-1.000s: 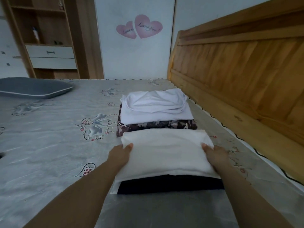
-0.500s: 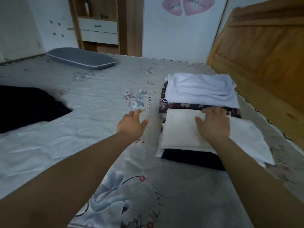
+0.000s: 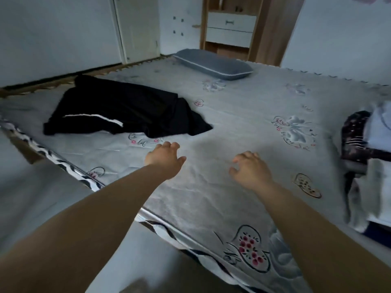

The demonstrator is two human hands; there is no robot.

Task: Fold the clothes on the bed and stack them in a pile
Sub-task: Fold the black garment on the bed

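A crumpled black garment (image 3: 124, 111) with a white stripe lies unfolded on the far left of the bed (image 3: 243, 127). My left hand (image 3: 164, 158) hovers over the sheet a little short of it, fingers apart and empty. My right hand (image 3: 250, 170) is beside it over bare sheet, fingers loosely curled, holding nothing. At the right edge the folded stacks show only in part: a dark patterned garment (image 3: 353, 134) under a white one (image 3: 380, 121), and a blurred white folded piece (image 3: 372, 187) nearer me.
A grey pillow (image 3: 213, 64) lies at the far side of the bed. Behind it stands a wooden shelf unit with white drawers (image 3: 230, 28). The bed's near edge (image 3: 88, 178) runs diagonally at lower left, with floor beyond.
My view has swung left from the stacks to the black garment. Both hands left the white folded piece and now reach out over the bare sheet.
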